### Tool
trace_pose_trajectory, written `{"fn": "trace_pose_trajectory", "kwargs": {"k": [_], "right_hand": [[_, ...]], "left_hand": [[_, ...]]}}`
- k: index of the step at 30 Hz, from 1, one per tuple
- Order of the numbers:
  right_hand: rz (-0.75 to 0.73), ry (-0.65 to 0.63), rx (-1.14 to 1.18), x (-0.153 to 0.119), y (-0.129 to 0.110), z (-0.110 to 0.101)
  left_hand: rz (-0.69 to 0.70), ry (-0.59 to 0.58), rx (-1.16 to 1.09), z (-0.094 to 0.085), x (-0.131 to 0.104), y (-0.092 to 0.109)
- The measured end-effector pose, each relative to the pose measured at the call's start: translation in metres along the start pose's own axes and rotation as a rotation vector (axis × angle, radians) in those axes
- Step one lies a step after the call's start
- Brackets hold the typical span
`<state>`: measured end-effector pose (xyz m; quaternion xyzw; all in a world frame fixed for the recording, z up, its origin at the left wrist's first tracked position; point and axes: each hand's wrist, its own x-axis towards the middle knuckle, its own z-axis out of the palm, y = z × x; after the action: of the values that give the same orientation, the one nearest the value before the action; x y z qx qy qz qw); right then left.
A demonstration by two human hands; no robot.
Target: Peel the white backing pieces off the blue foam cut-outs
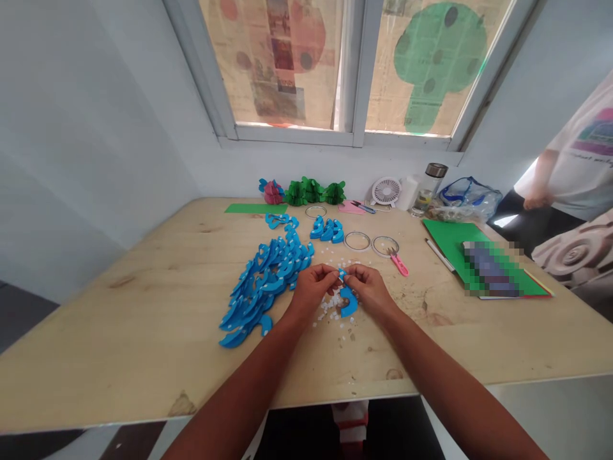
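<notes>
A curved blue paper piece (349, 303) hangs between my two hands, just above the wooden table. My left hand (316, 282) pinches at its upper end, fingertips closed. Opposite it, my right hand (368, 286) grips the same end from the right side. Small white squares (330, 308) lie scattered on the table under and around my fingers. To the left of my hands spreads a large pile of similar curved blue paper pieces (271, 271), many with small white squares on them. A smaller group of blue pieces (327, 230) sits farther back.
Rolls of tape (357, 241) and pink-handled scissors (398, 263) lie behind my right hand. Green paper ornaments (311, 190), a white fan (386, 191) and a glass bottle (428, 188) line the wall. Green sheets (454, 235) lie right, near a standing person (582, 153).
</notes>
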<state>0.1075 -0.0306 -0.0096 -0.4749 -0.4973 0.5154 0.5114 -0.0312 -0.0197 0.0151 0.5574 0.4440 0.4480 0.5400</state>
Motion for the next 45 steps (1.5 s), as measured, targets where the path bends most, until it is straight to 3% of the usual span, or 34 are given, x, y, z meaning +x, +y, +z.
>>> {"fn": "trace_pose_trajectory", "kwargs": {"k": [3, 6, 9, 13, 27, 37, 45], "right_hand": [[-0.002, 0.038, -0.004, 0.002, 0.003, 0.0], [-0.011, 0.079, -0.021, 0.003, 0.004, -0.001], [-0.038, 0.084, -0.055, 0.003, 0.005, -0.002], [-0.057, 0.071, -0.141, 0.001, 0.004, -0.002], [-0.13, 0.026, -0.319, -0.001, -0.002, -0.004], [-0.073, 0.018, -0.261, 0.002, 0.002, -0.004], [-0.066, -0.023, -0.181, 0.005, 0.004, -0.004]], "left_hand": [[0.103, 0.076, 0.118, 0.001, 0.0, -0.003], [0.327, 0.177, 0.357, 0.002, -0.001, -0.009], [0.512, 0.178, 0.589, 0.001, -0.002, -0.016], [0.573, 0.128, 0.735, 0.001, -0.001, -0.019], [0.432, -0.004, 0.647, -0.007, 0.001, -0.008], [0.323, 0.012, 0.429, -0.005, 0.004, -0.01], [0.117, 0.048, 0.191, -0.003, 0.006, -0.01]]}}
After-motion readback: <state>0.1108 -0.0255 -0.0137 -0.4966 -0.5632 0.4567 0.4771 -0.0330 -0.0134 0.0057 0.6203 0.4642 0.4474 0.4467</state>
